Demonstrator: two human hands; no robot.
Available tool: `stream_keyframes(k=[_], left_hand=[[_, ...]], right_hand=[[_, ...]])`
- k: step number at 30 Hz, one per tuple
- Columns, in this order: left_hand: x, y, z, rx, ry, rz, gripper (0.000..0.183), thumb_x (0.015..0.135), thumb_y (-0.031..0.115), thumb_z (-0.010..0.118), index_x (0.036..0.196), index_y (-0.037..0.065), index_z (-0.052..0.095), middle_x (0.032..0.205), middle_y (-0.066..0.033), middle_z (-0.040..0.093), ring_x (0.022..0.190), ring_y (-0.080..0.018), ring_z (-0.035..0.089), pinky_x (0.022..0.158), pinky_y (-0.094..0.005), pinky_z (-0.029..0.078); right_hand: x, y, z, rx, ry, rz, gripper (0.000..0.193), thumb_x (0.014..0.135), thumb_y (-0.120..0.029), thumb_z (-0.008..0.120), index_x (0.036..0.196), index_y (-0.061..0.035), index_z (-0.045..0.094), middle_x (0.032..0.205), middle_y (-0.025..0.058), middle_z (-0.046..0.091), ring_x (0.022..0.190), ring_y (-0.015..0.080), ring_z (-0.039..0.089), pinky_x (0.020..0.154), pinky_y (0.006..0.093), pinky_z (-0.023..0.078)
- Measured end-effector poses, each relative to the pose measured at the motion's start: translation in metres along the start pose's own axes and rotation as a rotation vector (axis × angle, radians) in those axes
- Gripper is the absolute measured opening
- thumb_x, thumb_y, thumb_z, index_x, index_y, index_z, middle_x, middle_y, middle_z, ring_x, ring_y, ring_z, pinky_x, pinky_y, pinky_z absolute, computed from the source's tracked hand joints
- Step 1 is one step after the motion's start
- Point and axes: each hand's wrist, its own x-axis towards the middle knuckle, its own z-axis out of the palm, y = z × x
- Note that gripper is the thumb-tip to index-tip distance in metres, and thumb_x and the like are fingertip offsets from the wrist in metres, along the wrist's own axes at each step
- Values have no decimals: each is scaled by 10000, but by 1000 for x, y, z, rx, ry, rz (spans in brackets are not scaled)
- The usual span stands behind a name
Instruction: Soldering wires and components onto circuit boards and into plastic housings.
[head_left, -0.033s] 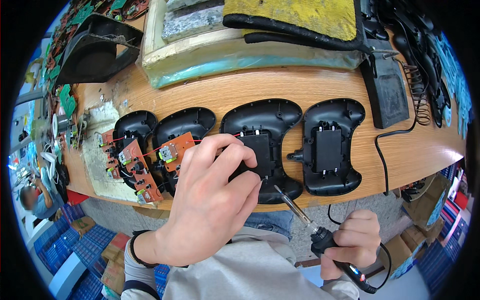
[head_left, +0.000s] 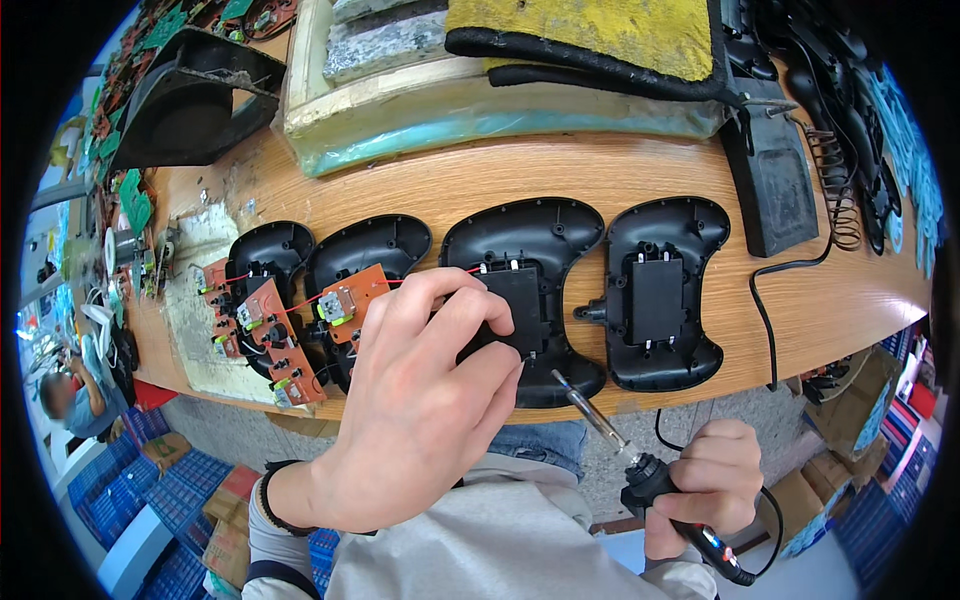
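Note:
My right hand [head_left: 715, 475] grips a soldering iron [head_left: 650, 482] by its black handle. Its metal tip points up and left, near the lower edge of a black game controller shell [head_left: 530, 220] but apart from the terminals. Over that shell's left side lies my left hand [head_left: 420, 390], thumb and fingers pinched together by the lower terminal of the battery box [head_left: 525, 300]. Whatever they pinch is hidden behind the fingers. A red wire runs from an orange circuit board [head_left: 355, 295] to the upper terminals.
Right of it lies another controller shell [head_left: 705, 235]; further shells with orange boards [head_left: 265, 305] are at left. A black soldering stand [head_left: 775, 190] with a coiled spring [head_left: 828, 165] stands at the right. Behind are a yellow cloth [head_left: 590, 35] and a black scoop-like bin [head_left: 175, 120].
The soldering iron's tip has shifted very slightly to the right. My left hand and the shells have stayed in place.

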Motion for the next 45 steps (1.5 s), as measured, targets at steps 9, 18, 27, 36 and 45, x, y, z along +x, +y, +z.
stream_keyframes(k=[9,18,27,36,45], left_hand=[[3,-2,3,5,26,14,120,604,16,694,696,52,627,922,-25,546,1009,-255,492,831,-379,371],[3,-7,3,-8,45,44,153,592,22,702,708,68,613,923,-13,543,991,-250,497,786,-380,375],[-4,-13,-1,-108,60,120,248,690,104,656,914,48,564,994,-87,489,1030,-278,463,811,-369,392],[-78,-141,-102,281,742,-278,248,699,27,674,942,18,622,955,-116,622,937,-260,573,826,-349,449],[-115,-217,-125,506,703,-364,105,762,63,641,858,39,603,864,-80,597,836,-251,557,743,-353,407]], right_hand=[[-20,5,-4,-73,319,54,276,720,-248,684,820,-78,492,469,18,419,354,132,355,377,282,249],[-25,21,27,-212,714,203,316,840,-368,618,900,-151,397,668,-9,407,601,136,420,572,284,336],[-61,55,23,-147,936,37,200,824,-135,491,945,-78,342,1031,253,486,960,318,484,923,453,379],[-55,54,21,-247,902,65,123,835,-57,436,954,-36,409,1030,235,480,974,279,476,894,390,390],[-51,57,21,-234,899,129,110,855,-50,444,954,-5,425,986,200,477,955,258,493,892,364,416]])
